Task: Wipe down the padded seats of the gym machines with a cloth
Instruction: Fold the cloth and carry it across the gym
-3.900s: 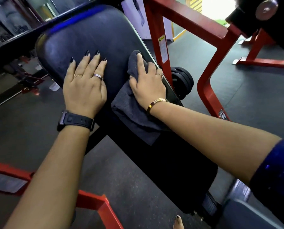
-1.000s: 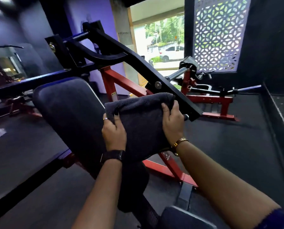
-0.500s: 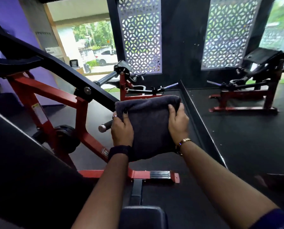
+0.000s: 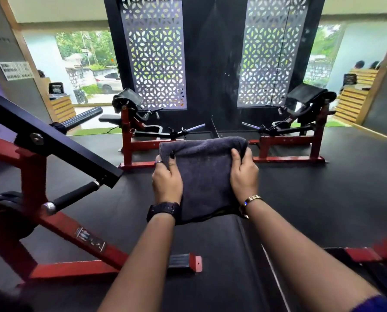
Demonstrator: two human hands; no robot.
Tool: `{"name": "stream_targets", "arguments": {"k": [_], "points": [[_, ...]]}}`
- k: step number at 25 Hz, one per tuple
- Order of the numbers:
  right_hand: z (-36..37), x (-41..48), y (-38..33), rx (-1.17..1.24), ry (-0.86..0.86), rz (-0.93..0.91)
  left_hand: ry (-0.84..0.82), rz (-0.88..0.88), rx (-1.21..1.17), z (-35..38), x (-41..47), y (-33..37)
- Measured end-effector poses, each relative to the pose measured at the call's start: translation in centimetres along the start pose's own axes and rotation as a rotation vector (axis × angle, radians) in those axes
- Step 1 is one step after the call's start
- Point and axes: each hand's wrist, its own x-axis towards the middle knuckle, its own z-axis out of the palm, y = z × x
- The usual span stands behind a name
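Observation:
A folded dark grey cloth [image 4: 204, 174] hangs in the air in front of me, held by both sides. My left hand [image 4: 166, 180] grips its left edge and my right hand [image 4: 244, 174] grips its right edge. Ahead, at the back wall, stands a red-framed machine with a black padded rest [image 4: 127, 97] and a flat black seat [image 4: 110, 118]. A matching machine with a black pad [image 4: 306, 92] appears at the back right, beyond what looks like a mirror.
A red and black lever machine [image 4: 53, 140] with a handle bar [image 4: 73, 197] fills the left side, its red foot [image 4: 185, 262] reaching toward the middle. Black rubber flooring [image 4: 323, 199] spreads ahead. Patterned screens [image 4: 156, 52] and windows line the back wall.
Earlier my right hand wiped the black pad with the cloth. I have since turned right away from that pad, lifting the cloth in both hands; the far machines now face me.

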Motion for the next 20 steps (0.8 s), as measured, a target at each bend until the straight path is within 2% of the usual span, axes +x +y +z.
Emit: {"name": "stream_targets", "arguments": {"k": [5, 10, 15, 20], "points": [[-1.0, 5.3, 3.9, -0.018, -0.02, -0.014, -0.002, -0.052, -0.007, 6.8, 0.7, 0.3], [1.3, 9.3, 7.7, -0.017, -0.019, 0.051, -0.01, -0.057, 0.023, 11.8, 3.6, -1.6], [6.5, 14.3, 10.7, -0.045, -0.035, 0.056, 0.001, -0.059, 0.046, 16.6, 9.2, -5.3], [16.5, 22.6, 13.3, -0.034, -0.049, 0.042, 0.021, -0.126, 0.033, 22.0, 19.7, -9.4]]}}
